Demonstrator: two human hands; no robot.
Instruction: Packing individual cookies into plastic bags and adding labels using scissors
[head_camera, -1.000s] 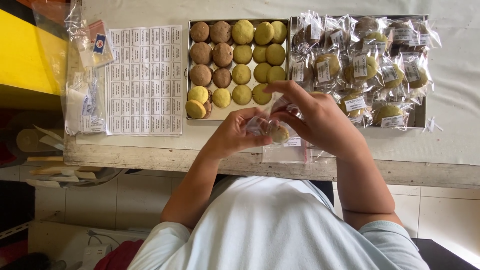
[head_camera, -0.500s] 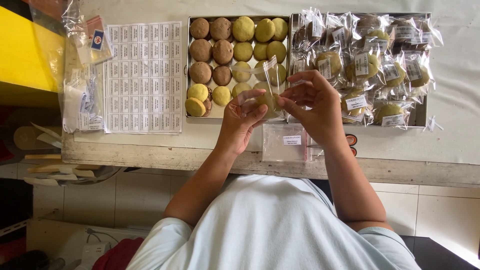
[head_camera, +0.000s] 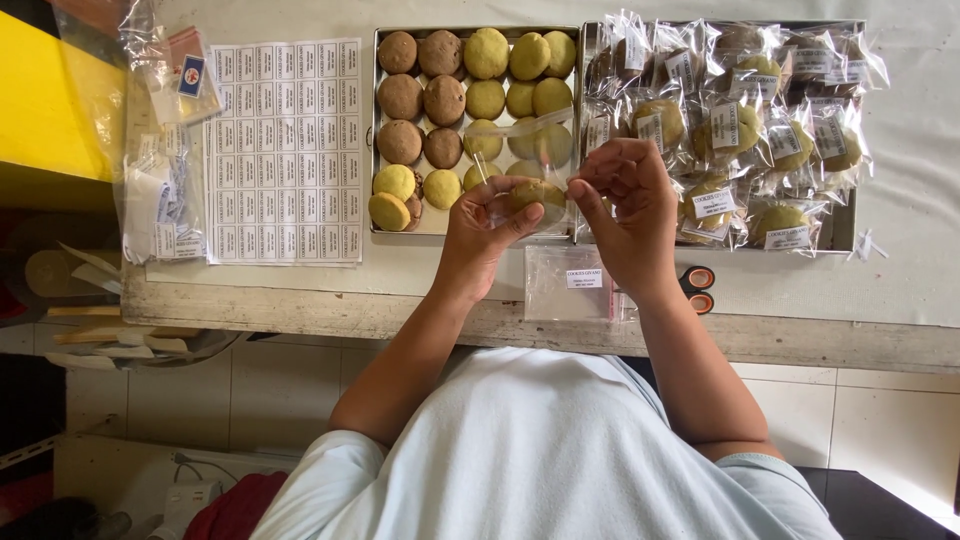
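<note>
My left hand (head_camera: 485, 228) holds a clear plastic bag (head_camera: 525, 150) with a yellow-green cookie (head_camera: 535, 193) inside it, raised over the tray edge. My right hand (head_camera: 625, 205) pinches the bag's upper edge on the right side. Behind the hands a metal tray (head_camera: 377, 120) holds several bare cookies, brown ones at the left and yellow-green ones (head_camera: 487, 52) to the right. A second tray (head_camera: 846, 230) to the right is filled with several cookies sealed in labelled clear bags (head_camera: 735, 125).
A sheet of small white stickers (head_camera: 285, 150) lies left of the trays. Loose plastic bags (head_camera: 160, 180) are heaped at the far left beside a yellow box (head_camera: 50, 110). An empty labelled bag (head_camera: 570, 282) and orange-handled scissors (head_camera: 698, 288) lie near the table's front edge.
Both hands have lifted the bagged cookie from near the table's front edge up over the trays. The right hand now pinches the bag's top instead of cupping it.
</note>
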